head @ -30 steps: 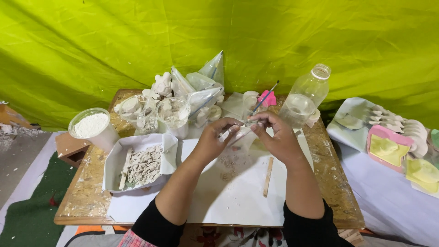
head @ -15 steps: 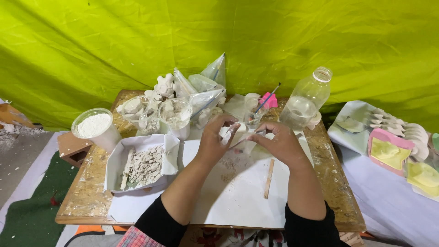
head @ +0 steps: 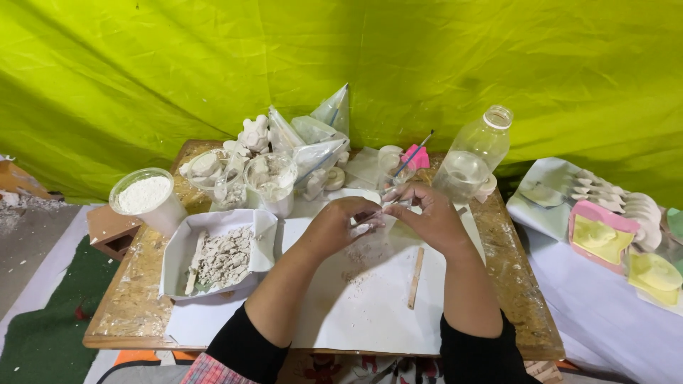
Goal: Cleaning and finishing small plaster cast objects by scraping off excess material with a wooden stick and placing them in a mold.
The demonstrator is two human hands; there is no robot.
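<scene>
Head view: both hands [head: 341, 224] [head: 427, 217] pinching small white piece [head: 375, 213] over white sheet [head: 363, 299].

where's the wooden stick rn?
Head view: the wooden stick lies on the white sheet, right of centre, just below the right hand and untouched.

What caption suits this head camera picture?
Left hand and right hand meet around a small white piece above a white sheet.
</scene>
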